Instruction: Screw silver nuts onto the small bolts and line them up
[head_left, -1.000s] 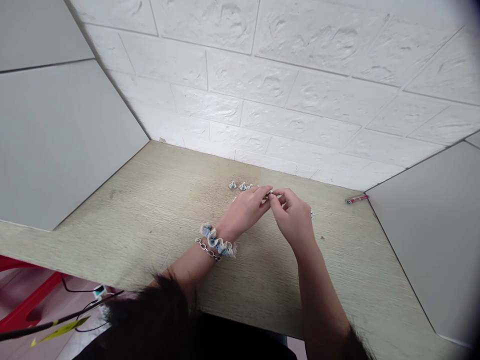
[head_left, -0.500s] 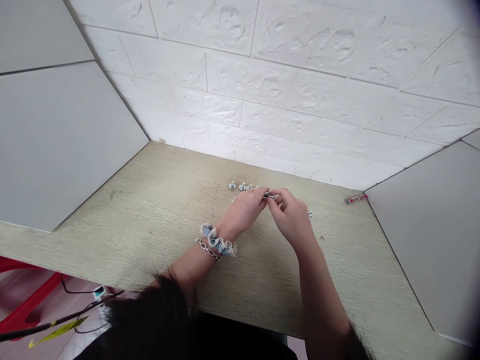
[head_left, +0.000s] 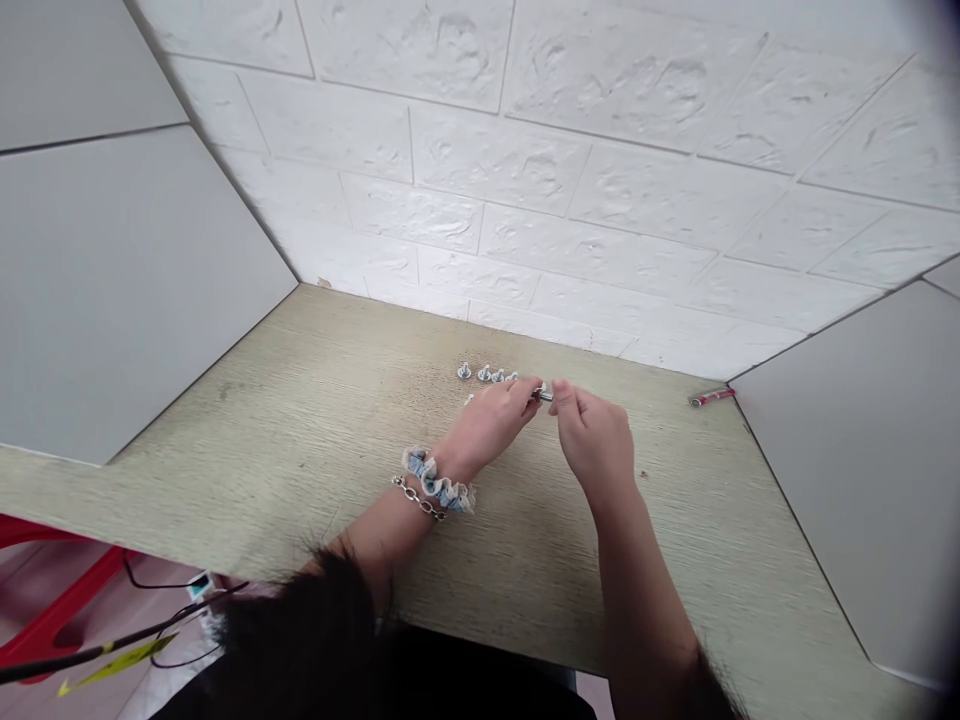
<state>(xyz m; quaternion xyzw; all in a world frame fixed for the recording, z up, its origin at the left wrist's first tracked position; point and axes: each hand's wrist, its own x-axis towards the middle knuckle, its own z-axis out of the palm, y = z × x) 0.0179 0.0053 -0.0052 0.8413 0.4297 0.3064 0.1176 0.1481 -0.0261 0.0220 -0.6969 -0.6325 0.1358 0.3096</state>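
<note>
Both hands meet over the middle of a pale wooden desk [head_left: 315, 440]. My left hand [head_left: 491, 420] pinches one end of a small silver metal part [head_left: 544, 395], probably a bolt. My right hand [head_left: 592, 440] is closed and pinches the other end of the same part. A blue scrunchie and a chain bracelet sit on my left wrist [head_left: 435, 482]. Several small silver screws [head_left: 484, 374] lie in a row on the desk just behind my left hand.
A red and silver pen-like object [head_left: 711, 397] lies at the desk's back right corner. A white brick-pattern wall stands behind, with grey panels [head_left: 112, 290] on both sides. Red furniture and cables show at the lower left.
My right hand has turned over, knuckles more upward, and drifted slightly right. The small screw seen beside it earlier is hidden. My left hand has barely moved.
</note>
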